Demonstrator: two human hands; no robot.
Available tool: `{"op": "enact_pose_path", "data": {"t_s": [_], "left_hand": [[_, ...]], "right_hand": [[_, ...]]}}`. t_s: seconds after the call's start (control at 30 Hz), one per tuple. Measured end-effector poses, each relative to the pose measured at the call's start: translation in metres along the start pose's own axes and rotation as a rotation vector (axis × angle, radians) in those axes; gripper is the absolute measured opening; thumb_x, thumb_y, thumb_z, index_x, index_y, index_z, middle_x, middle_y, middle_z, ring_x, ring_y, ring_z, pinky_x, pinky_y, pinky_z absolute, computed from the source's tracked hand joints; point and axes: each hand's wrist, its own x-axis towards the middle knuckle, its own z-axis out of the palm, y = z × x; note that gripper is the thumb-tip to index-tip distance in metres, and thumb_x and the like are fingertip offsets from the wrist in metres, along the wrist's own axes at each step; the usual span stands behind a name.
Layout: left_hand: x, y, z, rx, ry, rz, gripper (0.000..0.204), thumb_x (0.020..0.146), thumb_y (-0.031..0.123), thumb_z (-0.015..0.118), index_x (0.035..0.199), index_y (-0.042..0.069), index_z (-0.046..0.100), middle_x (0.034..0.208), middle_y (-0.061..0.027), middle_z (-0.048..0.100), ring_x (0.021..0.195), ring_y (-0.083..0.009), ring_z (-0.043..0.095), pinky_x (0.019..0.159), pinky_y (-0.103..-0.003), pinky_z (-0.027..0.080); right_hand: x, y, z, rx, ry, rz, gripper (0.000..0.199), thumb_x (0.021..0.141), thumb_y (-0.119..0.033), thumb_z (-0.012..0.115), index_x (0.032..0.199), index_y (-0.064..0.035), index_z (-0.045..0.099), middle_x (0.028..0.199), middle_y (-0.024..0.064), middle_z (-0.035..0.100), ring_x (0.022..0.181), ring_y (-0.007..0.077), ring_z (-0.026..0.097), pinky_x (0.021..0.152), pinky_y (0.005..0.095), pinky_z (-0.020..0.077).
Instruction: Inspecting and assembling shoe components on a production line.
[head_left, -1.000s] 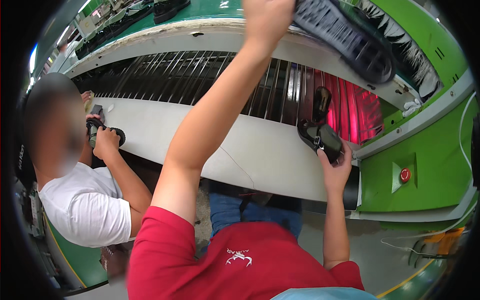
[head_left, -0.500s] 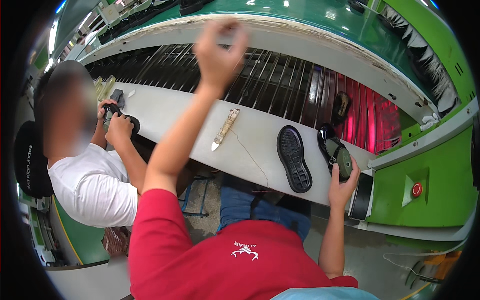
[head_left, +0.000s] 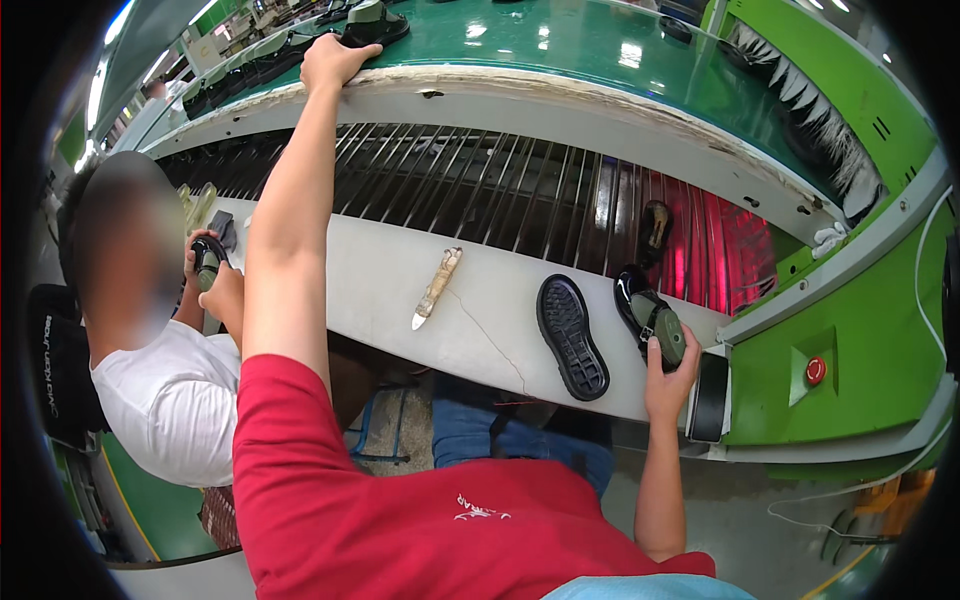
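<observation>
With my left arm stretched far forward, my left hand grips a black shoe with a green last on the green belt. Its thumb lies along the shoe's near side; the other fingers are mostly hidden. At the right, my right hand is closed round the end of a shiny black buckled shoe with a green last inside. That shoe rests on the pale bench. Left of it lies a black ridged outsole, apart from both hands.
A wrapped tool with a white tip and a loose thread lie on the bench. Behind run metal rollers, with a red glow at right. A green machine with a red button borders the right. A co-worker handles another shoe at left.
My left hand has moved forward and left, from above the rollers to the shoe on the belt. My right hand stays on its shoe. The co-worker's shoe has turned.
</observation>
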Motion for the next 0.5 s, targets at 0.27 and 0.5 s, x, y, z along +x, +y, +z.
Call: {"op": "enact_pose_path", "data": {"t_s": [0.27, 0.5], "left_hand": [[-0.128, 0.040, -0.038, -0.782, 0.478, 0.640, 0.064, 0.070, -0.001, 0.092, 0.129, 0.013, 0.072, 0.130, -0.0082, 0.071, 0.117, -0.0272, 0.073, 0.089, -0.038, 0.069], [-0.228, 0.051, -0.030, -0.678, 0.735, 0.843, 0.054, 0.073, -0.008, 0.089, 0.119, 0.006, 0.065, 0.133, -0.0142, 0.071, 0.128, -0.0382, 0.068, 0.107, -0.043, 0.058]], "right_hand": [[0.000, 0.002, -0.002, -0.029, -0.003, -0.014, 0.048, 0.098, -0.014, 0.078, 0.140, 0.0003, 0.060, 0.131, 0.0183, 0.065, 0.122, 0.0321, 0.062, 0.110, 0.0415, 0.0465], [0.000, 0.001, 0.000, -0.025, -0.005, 0.003, 0.048, 0.096, -0.012, 0.079, 0.138, 0.0001, 0.060, 0.128, 0.0186, 0.063, 0.120, 0.0340, 0.062, 0.108, 0.0424, 0.0465]]}}
